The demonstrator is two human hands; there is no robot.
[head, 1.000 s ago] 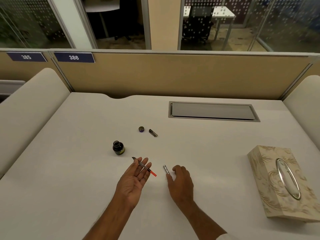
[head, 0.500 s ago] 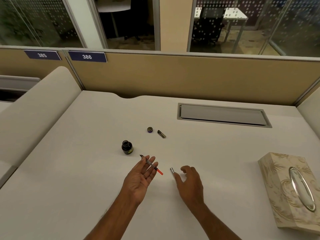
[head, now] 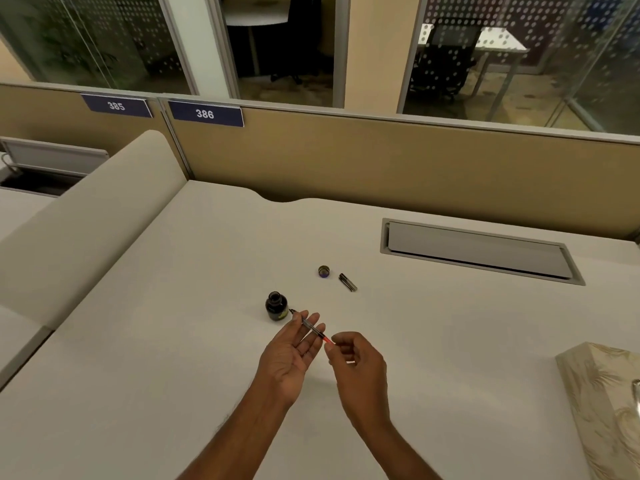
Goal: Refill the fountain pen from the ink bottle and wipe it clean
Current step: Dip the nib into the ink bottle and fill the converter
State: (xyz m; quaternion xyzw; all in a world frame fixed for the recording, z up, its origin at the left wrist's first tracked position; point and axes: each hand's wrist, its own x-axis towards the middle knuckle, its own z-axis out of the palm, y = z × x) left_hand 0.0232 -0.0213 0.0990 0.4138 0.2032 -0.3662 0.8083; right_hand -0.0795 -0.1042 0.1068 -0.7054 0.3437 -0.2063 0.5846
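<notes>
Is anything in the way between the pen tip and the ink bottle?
No. The pen lies across the left hand, its tip just beside the open ink bottle. Only bare desk shows between them. The bottle's cap sits farther back.

Pale worktop (head: 450, 341), tan partition (head: 381, 161) along its far edge, signs 385 and 386, dotted glass walls (head: 588, 46) behind, dim warm light

We see the ink bottle (head: 276, 306) on the desk (head: 173, 341), its cap (head: 323, 271) and a pen part (head: 347, 282) behind-right, the tissue box (head: 602, 393) far right.
</notes>
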